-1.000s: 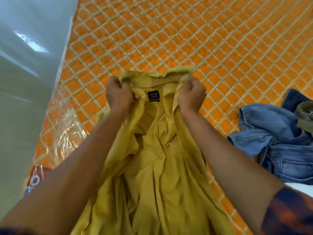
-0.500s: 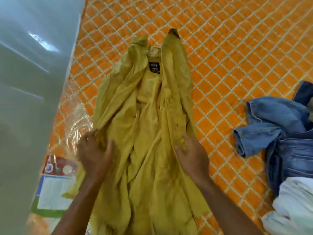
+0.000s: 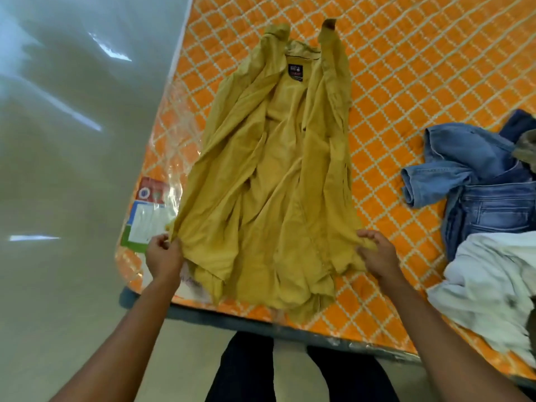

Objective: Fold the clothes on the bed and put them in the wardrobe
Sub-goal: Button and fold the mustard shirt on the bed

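Observation:
A mustard-yellow shirt (image 3: 272,181) lies lengthwise on the orange quilted bed (image 3: 406,68), collar at the far end with a dark label showing, hem toward me. It is creased and bunched. My left hand (image 3: 164,255) pinches the shirt's lower left edge. My right hand (image 3: 377,253) grips the lower right edge near the hem. Both hands sit at the near end of the bed, one on each side of the shirt.
To the right lie blue jeans (image 3: 481,187) and a white garment (image 3: 493,282) in a pile. Clear plastic wrap and a printed mattress label (image 3: 148,216) cover the bed's left corner. A pale glossy floor (image 3: 63,169) lies left of the bed. My dark-trousered legs (image 3: 290,372) stand at the bed's edge.
The shirt went from held up by its collar to laid flat on the bed. Both hands slid down its sides to the hem corners and took hold there.

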